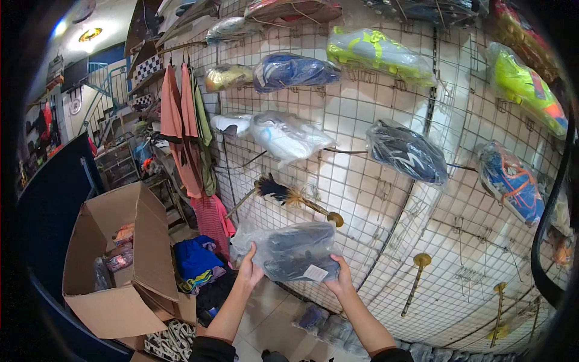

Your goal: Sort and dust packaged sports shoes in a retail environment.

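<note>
A pair of dark shoes in a clear plastic bag (298,249) is held up in front of the wire grid wall. My left hand (250,271) grips the bag's left end, thumb on top. At the lower right corner, beside a white label, my right hand (338,274) holds the same bag. Just above it, a feather duster (285,192) rests against the grid. Higher up hang bagged shoes: a white pair (289,135), a black shoe (407,151) and a blue one (294,72).
An open cardboard box (113,307) with several bagged items stands at the left. Folded blue clothing (196,258) lies beside it, below hanging pink garments (174,108). Several bagged items (334,330) line the floor along the wall. Brass-coloured display arms (414,283) stick out at the lower right.
</note>
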`<act>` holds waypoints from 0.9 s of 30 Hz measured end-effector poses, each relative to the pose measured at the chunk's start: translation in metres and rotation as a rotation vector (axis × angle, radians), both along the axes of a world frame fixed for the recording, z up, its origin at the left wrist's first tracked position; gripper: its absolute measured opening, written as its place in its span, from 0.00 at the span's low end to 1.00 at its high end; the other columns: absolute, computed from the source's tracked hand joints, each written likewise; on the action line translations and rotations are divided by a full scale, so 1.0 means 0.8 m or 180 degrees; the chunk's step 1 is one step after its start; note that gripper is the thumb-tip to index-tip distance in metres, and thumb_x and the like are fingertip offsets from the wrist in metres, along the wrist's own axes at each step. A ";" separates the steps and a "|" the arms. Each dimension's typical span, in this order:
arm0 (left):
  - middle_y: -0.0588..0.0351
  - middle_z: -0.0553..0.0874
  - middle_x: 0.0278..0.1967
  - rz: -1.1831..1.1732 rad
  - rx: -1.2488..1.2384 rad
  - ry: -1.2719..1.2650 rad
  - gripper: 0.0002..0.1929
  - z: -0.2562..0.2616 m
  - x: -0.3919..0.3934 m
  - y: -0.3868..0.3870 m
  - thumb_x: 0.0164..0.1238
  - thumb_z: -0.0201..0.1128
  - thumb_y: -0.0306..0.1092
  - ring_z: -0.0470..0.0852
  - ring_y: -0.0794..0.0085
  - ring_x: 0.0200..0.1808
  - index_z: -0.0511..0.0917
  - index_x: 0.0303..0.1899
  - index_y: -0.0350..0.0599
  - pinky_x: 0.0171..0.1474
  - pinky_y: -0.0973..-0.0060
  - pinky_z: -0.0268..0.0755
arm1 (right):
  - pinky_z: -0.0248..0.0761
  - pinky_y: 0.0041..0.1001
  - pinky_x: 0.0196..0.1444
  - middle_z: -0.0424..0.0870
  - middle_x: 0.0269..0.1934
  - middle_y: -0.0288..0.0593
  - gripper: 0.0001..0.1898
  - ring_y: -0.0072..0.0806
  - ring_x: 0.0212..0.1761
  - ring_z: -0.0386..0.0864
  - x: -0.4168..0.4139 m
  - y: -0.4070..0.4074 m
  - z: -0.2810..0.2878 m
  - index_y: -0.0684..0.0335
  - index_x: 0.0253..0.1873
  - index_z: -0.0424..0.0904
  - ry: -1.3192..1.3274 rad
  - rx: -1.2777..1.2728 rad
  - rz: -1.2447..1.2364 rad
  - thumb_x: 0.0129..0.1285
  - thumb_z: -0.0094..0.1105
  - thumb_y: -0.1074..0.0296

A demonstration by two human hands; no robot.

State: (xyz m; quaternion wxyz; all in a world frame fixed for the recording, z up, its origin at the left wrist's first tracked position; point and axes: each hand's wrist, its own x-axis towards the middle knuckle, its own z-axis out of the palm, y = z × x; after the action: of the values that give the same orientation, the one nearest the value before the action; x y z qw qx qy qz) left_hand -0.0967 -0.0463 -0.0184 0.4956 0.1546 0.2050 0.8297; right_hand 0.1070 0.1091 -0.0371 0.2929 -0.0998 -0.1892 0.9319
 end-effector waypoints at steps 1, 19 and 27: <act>0.50 0.73 0.58 -0.0028 0.0002 0.0003 0.24 0.004 0.004 0.000 0.67 0.54 0.46 0.69 0.58 0.60 0.66 0.58 0.40 0.64 0.59 0.58 | 0.62 0.38 0.60 0.77 0.49 0.49 0.18 0.41 0.52 0.73 0.005 -0.003 0.001 0.68 0.52 0.70 0.0003 0.0002 -0.0028 0.57 0.55 0.67; 0.53 0.74 0.58 -0.0890 -0.0429 0.0425 0.29 0.009 0.036 0.021 0.66 0.52 0.56 0.69 0.60 0.60 0.68 0.58 0.41 0.63 0.60 0.57 | 0.66 0.38 0.58 0.78 0.49 0.46 0.17 0.39 0.51 0.75 0.081 -0.062 0.015 0.63 0.51 0.72 -0.0122 -0.0021 -0.1191 0.65 0.54 0.57; 0.50 0.76 0.54 -0.0949 -0.0548 0.0606 0.29 0.012 0.084 0.039 0.69 0.46 0.56 0.72 0.60 0.57 0.67 0.57 0.39 0.60 0.62 0.63 | 0.67 0.36 0.55 0.77 0.44 0.32 0.07 0.31 0.48 0.74 0.131 -0.124 0.008 0.54 0.46 0.71 -0.0020 -0.0279 -0.2199 0.65 0.54 0.63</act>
State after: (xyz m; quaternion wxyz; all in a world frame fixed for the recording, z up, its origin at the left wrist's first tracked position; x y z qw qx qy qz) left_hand -0.0297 -0.0147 -0.0090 0.6027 0.2180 0.2961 0.7082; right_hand 0.2119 0.0101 -0.0306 0.5859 -0.1733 -0.1049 0.7846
